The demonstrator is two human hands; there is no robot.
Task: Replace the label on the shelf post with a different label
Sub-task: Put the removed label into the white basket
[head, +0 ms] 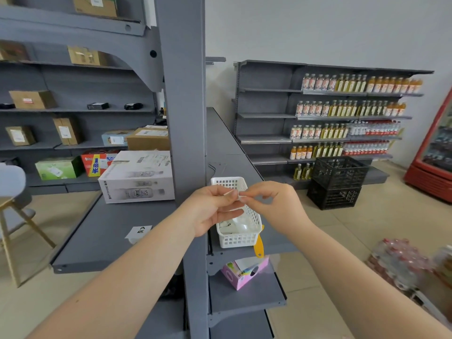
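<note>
Small white paper label (236,194) pinched between both hands, held in front of tall grey metal shelf post (182,118), above white plastic slotted basket (241,234). Left hand (215,209) fingers closed on label at 9 o'clock side; right hand (271,204) fingers closed on its 3 o'clock edge. Another white label marked "A" (138,233) lies flat on grey shelf (102,231), at 8 o'clock from hands. Yellow tool handle (258,247) just beside basket.

Grey metal shelving (269,138), pale wall (318,28), beige tiled floor (354,231), wooden stool (14,216)
</note>
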